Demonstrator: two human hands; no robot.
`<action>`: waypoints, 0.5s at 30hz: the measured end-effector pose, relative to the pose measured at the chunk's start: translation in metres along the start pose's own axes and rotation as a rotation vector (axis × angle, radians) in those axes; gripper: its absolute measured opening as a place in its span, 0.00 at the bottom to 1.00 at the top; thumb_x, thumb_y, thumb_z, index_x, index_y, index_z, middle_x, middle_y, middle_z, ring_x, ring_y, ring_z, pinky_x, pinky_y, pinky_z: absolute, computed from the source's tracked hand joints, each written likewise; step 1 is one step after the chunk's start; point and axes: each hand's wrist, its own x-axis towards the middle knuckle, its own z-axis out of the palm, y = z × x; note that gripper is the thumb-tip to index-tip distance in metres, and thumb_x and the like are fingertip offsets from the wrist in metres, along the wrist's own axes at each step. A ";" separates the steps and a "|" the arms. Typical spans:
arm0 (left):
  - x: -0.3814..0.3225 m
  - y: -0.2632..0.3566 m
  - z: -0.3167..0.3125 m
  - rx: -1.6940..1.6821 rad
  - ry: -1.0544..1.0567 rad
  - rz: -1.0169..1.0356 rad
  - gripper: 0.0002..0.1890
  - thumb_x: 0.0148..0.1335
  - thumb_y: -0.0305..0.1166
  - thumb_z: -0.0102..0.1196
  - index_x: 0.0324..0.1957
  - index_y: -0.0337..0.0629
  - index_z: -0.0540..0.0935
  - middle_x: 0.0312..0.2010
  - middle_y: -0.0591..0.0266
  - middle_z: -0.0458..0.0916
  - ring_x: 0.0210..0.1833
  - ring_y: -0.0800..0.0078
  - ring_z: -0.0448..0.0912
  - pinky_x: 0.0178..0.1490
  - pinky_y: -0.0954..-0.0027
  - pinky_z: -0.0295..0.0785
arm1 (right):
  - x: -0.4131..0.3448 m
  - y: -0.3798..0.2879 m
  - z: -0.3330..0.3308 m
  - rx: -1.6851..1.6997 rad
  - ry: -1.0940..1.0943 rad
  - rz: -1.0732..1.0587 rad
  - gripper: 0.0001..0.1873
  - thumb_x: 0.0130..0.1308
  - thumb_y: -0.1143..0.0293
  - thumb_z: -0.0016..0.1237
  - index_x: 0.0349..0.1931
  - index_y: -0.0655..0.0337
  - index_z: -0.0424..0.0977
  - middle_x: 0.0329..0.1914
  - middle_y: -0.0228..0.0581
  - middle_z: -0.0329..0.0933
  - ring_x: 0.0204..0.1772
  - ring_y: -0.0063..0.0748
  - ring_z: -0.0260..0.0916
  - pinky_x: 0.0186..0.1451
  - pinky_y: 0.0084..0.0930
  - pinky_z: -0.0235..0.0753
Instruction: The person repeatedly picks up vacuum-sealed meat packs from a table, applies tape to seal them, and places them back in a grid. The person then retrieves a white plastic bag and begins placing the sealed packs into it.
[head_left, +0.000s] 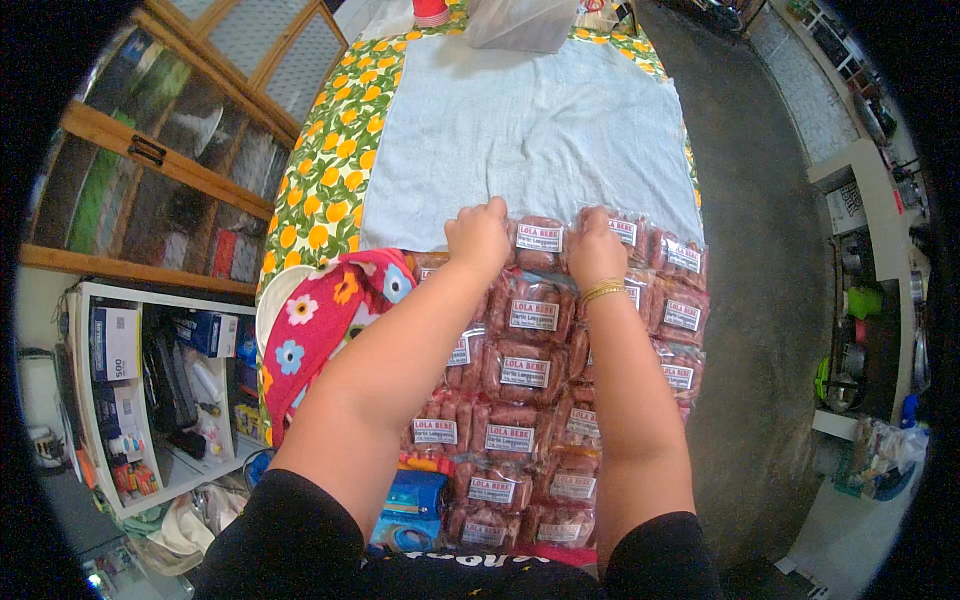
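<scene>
Clear plastic packs of reddish sausages (535, 313), each with a white printed label, lie in rows on the near part of the table. My left hand (480, 236) touches the left edge of a pack in the farthest row (540, 241); its fingertips are partly hidden. My right hand (598, 251) rests at that pack's right side, over the left part of the neighbouring pack (626, 231). Whether either hand grips a pack cannot be told. A light blue cloth (525, 127) spreads beyond the rows. A pink flowered cloth (322, 330) lies bunched to the left.
The long table has an orange-patterned tablecloth (322, 180). At its far end stand a translucent plastic container (517, 26) and a red cup (430, 12). A glass-door wooden cabinet (172, 165) and a white shelf unit (154, 405) stand left. A blue pouch (409, 502) lies near me.
</scene>
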 end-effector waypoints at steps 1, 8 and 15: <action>0.000 -0.001 0.003 0.035 -0.025 0.019 0.08 0.60 0.35 0.60 0.41 0.48 0.81 0.38 0.58 0.86 0.48 0.52 0.81 0.46 0.46 0.70 | 0.000 -0.001 0.002 -0.030 -0.014 -0.026 0.19 0.65 0.61 0.55 0.52 0.57 0.70 0.38 0.59 0.83 0.44 0.62 0.82 0.46 0.56 0.78; -0.005 -0.004 0.018 0.235 0.021 0.158 0.08 0.59 0.36 0.58 0.39 0.49 0.84 0.41 0.60 0.84 0.53 0.57 0.78 0.51 0.48 0.69 | -0.009 0.004 0.018 -0.306 0.028 -0.061 0.17 0.69 0.60 0.49 0.56 0.52 0.74 0.63 0.47 0.76 0.68 0.48 0.69 0.59 0.51 0.71; -0.014 -0.004 -0.016 0.238 0.074 0.192 0.09 0.59 0.37 0.59 0.40 0.49 0.86 0.47 0.59 0.79 0.55 0.56 0.73 0.54 0.49 0.68 | -0.034 -0.036 0.042 -0.282 -0.210 -0.371 0.31 0.73 0.42 0.40 0.73 0.37 0.64 0.82 0.50 0.51 0.81 0.71 0.46 0.78 0.62 0.48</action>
